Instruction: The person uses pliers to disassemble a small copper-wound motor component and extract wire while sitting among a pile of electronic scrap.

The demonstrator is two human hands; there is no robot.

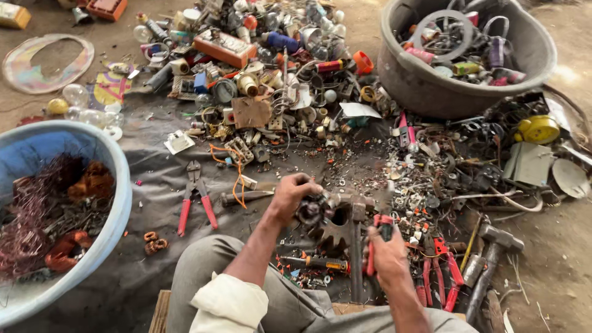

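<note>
Head view of a person seated on the ground before a dark ground sheet [154, 246] strewn with scrap.

Far to the left of the fingers stands a large blue tub [117, 203] holding tangled reddish copper wire [31, 216]. Well beyond and to the right of the fingers stands a grey tub [419, 92] filled with rings, cables and coloured parts. Beyond the fingers, a broad heap of small electrical scrap [277, 74] covers the sheet; within it lie a flat orange rectangular box [225, 48] and a square brown card [251, 113]. A yellow round casing [538, 129] lies far to the right. A hammer [490, 259] lies just right of the right hand, with red-handled cutters [441, 271] between them. Red-handled pliers [196, 197] lie open on the sheet left of the left hand. Two small copper coils [154, 242] rest below the pliers.

The left hand [290, 196] has its fingers curled closed around a small motor part [311, 209], which sits against a toothed gear [336, 231] on an upright metal stand [356, 246], directly between the two hands. The right hand [388, 256] has its fingers wrapped tight around a red-handled tool [382, 225], its tip pointing toward the motor part.
</note>
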